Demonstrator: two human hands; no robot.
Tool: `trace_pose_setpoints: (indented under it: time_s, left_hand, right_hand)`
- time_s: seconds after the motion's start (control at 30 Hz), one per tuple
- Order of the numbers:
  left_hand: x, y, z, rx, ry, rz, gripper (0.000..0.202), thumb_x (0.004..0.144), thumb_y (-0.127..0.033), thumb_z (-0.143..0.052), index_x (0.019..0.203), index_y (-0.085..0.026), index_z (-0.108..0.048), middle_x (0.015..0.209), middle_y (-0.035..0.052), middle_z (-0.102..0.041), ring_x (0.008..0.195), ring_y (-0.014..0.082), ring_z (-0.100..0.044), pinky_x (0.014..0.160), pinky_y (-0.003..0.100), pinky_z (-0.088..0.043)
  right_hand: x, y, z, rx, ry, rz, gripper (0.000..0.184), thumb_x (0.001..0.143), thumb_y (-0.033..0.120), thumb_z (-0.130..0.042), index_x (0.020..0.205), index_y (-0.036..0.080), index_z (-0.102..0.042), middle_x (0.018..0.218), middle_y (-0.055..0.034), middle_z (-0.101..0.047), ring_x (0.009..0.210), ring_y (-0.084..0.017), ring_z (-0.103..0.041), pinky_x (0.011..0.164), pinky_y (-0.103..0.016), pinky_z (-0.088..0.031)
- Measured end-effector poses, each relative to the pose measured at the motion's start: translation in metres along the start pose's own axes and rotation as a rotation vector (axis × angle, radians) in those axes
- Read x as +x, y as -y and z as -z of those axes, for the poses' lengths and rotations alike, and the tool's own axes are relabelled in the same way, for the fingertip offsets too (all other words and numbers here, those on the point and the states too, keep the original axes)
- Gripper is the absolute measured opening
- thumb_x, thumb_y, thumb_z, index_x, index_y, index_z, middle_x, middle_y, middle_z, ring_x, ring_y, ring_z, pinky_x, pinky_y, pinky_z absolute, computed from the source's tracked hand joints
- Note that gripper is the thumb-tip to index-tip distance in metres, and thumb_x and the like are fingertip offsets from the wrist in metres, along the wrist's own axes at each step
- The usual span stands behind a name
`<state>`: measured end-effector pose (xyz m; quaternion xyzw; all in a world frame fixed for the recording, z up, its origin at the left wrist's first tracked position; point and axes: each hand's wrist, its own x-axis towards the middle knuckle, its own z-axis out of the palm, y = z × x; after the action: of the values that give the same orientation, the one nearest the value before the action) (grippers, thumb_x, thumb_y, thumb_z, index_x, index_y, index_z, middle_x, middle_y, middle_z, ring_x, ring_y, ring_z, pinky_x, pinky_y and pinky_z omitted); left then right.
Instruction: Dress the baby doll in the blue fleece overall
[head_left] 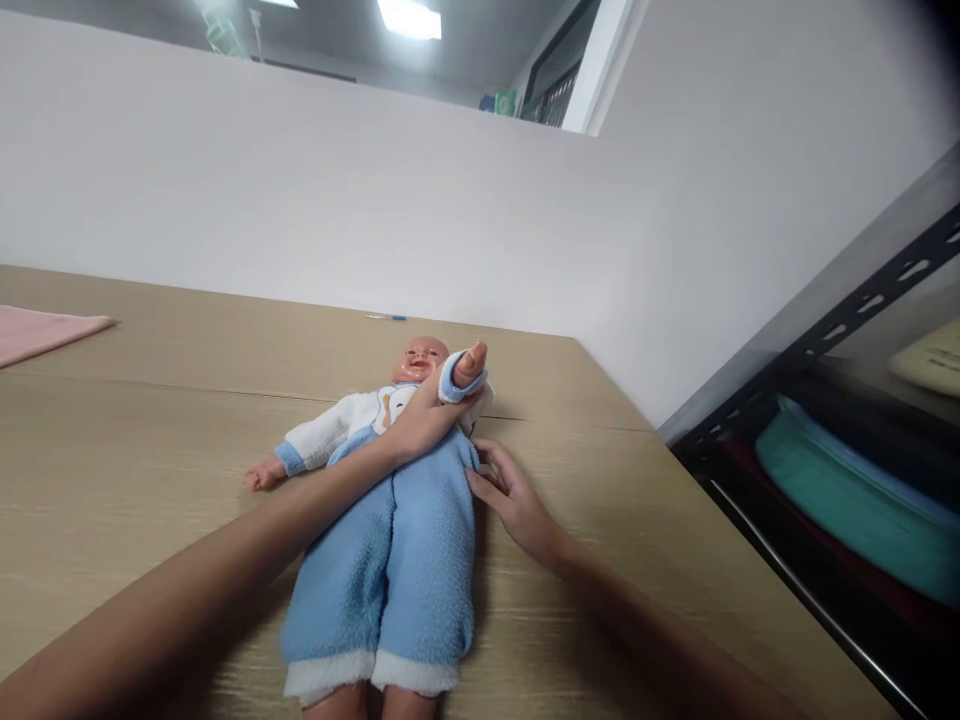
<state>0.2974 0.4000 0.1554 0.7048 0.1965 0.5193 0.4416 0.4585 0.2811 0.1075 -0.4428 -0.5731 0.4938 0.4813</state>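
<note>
A baby doll in a blue fleece romper with white sleeves lies face up on a light wooden table, head toward the wall. My left hand reaches across the doll's chest and is closed around its raised arm, just below the blue cuff. My right hand rests on the table at the doll's side, fingertips pinching the edge of the blue romper near the waist. The doll's other arm lies stretched out flat to the left.
A pink cloth lies at the table's far left. A white wall runs behind the table. At the right stands a dark metal shelf with a teal round object on it. A small pen-like item lies by the wall.
</note>
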Motion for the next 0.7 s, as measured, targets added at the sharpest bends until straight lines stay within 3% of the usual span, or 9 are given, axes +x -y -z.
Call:
trace_pose_setpoints:
  time_s: [0.2, 0.3, 0.4, 0.47, 0.6, 0.7]
  left_hand:
    - [0.001, -0.001, 0.005, -0.079, -0.109, 0.08, 0.043, 0.091, -0.052, -0.075, 0.116, -0.018, -0.075, 0.136, 0.0125, -0.075, 0.14, 0.0339, -0.062, 0.13, 0.049, -0.038]
    - [0.001, -0.005, 0.007, -0.12, -0.131, 0.096, 0.052, 0.087, -0.061, -0.078, 0.116, -0.018, -0.075, 0.138, 0.0117, -0.074, 0.142, 0.0351, -0.06, 0.131, 0.05, -0.037]
    - [0.0, -0.007, 0.009, -0.117, -0.132, 0.087, 0.056, 0.088, -0.063, -0.077, 0.122, -0.018, -0.075, 0.143, 0.0116, -0.072, 0.146, 0.0355, -0.056, 0.133, 0.05, -0.033]
    - [-0.001, -0.006, 0.009, -0.105, -0.121, 0.094, 0.052, 0.09, -0.06, -0.076, 0.121, -0.017, -0.076, 0.142, 0.0121, -0.073, 0.145, 0.0348, -0.058, 0.133, 0.05, -0.032]
    - [-0.004, -0.005, 0.007, -0.098, -0.082, 0.124, 0.056, 0.09, -0.056, -0.077, 0.129, -0.017, -0.074, 0.149, 0.0133, -0.069, 0.147, 0.0349, -0.057, 0.131, 0.05, -0.035]
    - [-0.004, -0.007, 0.006, -0.106, -0.058, 0.103, 0.056, 0.091, -0.053, -0.076, 0.134, -0.017, -0.072, 0.155, 0.012, -0.065, 0.149, 0.0327, -0.055, 0.132, 0.048, -0.035]
  right_hand:
    - [0.028, -0.002, 0.0, -0.051, 0.026, 0.032, 0.051, 0.091, 0.074, -0.072, 0.102, 0.024, -0.065, 0.09, 0.0, -0.059, 0.085, -0.02, -0.055, 0.081, -0.033, -0.045]
    - [0.02, 0.005, 0.003, -0.155, 0.046, 0.079, 0.049, 0.091, 0.071, -0.075, 0.09, 0.023, -0.066, 0.09, -0.0015, -0.059, 0.089, -0.022, -0.053, 0.085, -0.035, -0.043]
    - [0.006, 0.012, 0.002, -0.287, 0.051, 0.16, 0.037, 0.097, 0.059, -0.074, 0.091, 0.023, -0.067, 0.097, -0.0033, -0.061, 0.098, -0.024, -0.053, 0.095, -0.037, -0.041]
    - [0.001, 0.012, -0.001, -0.198, 0.038, 0.154, 0.033, 0.099, 0.056, -0.073, 0.097, 0.024, -0.065, 0.097, -0.0023, -0.058, 0.094, -0.023, -0.053, 0.091, -0.035, -0.043]
    - [0.011, 0.007, -0.012, 0.191, -0.098, 0.052, 0.038, 0.096, 0.057, -0.076, 0.098, 0.026, -0.055, 0.092, 0.0012, -0.054, 0.083, -0.018, -0.049, 0.081, -0.03, -0.043]
    - [0.026, 0.003, -0.014, 0.243, -0.126, 0.006, 0.047, 0.091, 0.06, -0.081, 0.094, 0.027, -0.047, 0.084, 0.004, -0.052, 0.076, -0.016, -0.046, 0.075, -0.028, -0.042]
